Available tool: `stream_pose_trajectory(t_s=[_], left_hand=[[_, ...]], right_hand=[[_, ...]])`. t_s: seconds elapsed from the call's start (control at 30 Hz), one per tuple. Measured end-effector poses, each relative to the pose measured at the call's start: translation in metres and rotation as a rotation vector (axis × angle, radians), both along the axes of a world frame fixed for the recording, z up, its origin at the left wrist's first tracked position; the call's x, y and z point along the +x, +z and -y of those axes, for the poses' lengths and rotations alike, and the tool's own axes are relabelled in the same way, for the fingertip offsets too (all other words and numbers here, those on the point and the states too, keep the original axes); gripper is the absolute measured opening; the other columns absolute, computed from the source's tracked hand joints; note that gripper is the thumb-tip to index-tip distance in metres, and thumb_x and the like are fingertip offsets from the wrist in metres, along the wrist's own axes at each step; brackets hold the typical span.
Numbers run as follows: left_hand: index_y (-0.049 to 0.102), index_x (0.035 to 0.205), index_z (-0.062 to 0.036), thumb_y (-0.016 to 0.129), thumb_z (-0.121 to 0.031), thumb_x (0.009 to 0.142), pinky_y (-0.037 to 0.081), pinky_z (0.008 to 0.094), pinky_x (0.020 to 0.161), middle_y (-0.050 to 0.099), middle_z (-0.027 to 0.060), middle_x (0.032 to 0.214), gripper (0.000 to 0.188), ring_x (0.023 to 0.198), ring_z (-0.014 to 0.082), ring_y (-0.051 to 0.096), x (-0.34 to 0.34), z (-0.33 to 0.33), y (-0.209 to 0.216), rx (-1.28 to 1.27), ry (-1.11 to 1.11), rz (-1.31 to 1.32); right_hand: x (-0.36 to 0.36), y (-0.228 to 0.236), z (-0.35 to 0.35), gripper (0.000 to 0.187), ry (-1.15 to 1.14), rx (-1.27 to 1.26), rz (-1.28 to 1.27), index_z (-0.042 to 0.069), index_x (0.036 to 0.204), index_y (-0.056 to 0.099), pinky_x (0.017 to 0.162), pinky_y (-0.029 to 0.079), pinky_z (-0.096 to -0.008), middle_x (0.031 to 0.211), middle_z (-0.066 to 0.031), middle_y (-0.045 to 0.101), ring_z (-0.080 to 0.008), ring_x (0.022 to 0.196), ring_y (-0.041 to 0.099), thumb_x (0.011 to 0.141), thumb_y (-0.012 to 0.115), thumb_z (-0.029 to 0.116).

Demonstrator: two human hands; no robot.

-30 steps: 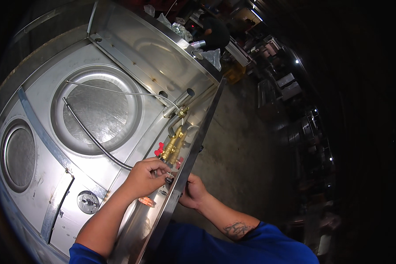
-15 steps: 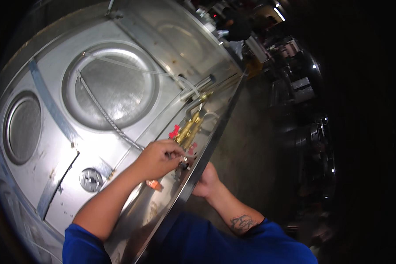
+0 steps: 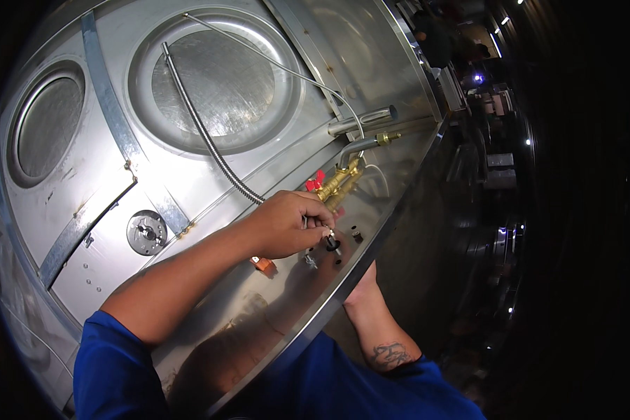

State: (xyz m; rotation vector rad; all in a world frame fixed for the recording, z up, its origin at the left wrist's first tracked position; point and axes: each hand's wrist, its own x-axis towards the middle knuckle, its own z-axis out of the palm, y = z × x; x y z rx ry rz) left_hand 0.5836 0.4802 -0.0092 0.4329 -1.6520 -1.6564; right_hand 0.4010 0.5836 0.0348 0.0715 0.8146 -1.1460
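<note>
My left hand (image 3: 294, 222) pinches a small fitting (image 3: 331, 243) with a black collar and a thin metal stem, just above the stainless panel (image 3: 259, 336) and its small holes. My right hand (image 3: 364, 285) reaches behind the panel's edge, so its fingers are hidden. Just beyond my left hand is a brass valve assembly (image 3: 343, 183) with a red handle (image 3: 316, 180). A corrugated metal hose (image 3: 210, 136) runs down behind my left hand. Beneath my left wrist lies an orange piece (image 3: 264, 267).
A thin tube (image 3: 266, 59) arcs over a large round recess (image 3: 217, 84) in the metal body. A bent pipe (image 3: 360, 145) with a brass end rises beyond the valves. A round plate (image 3: 147, 232) sits at left. Dark floor and shop clutter lie right of the panel edge.
The view has shifted, so the metal body sits differently in the picture. My left hand still pinches the fitting, now seen more clearly near the holes. My right hand stays behind the panel.
</note>
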Motion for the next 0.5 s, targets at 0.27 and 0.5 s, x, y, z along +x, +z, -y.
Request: stream_pose_trajectory(t_s=[0.27, 0.5], left_hand=[[0.074, 0.106, -0.0007, 0.070, -0.009, 0.083, 0.051, 0.0270, 0.078, 0.069, 0.0086, 0.094, 0.025, 0.083, 0.0147, 0.065, 0.006, 0.006, 0.013, 0.029, -0.006, -0.062], [0.073, 0.103, 0.0020, 0.072, -0.012, 0.081, 0.054, 0.0327, 0.084, 0.071, 0.0141, 0.092, 0.026, 0.088, 0.0222, 0.070, 0.001, 0.010, 0.045, -0.054, -0.067, -0.036]], right_hand=[[0.010, 0.031, -0.015, 0.028, -0.068, -0.322, -0.965, -0.004, 0.117, 0.059, 0.080, 0.054, -0.0299, 0.099, -0.0112, 0.067, -0.0182, 0.086, 0.066, 0.097, 0.057, 0.015], [0.022, 0.042, -0.022, 0.017, -0.010, -0.532, -1.237, -0.001, 0.113, 0.059, 0.082, 0.052, -0.0276, 0.100, -0.0081, 0.068, -0.0140, 0.088, 0.066, 0.099, 0.062, 0.008]])
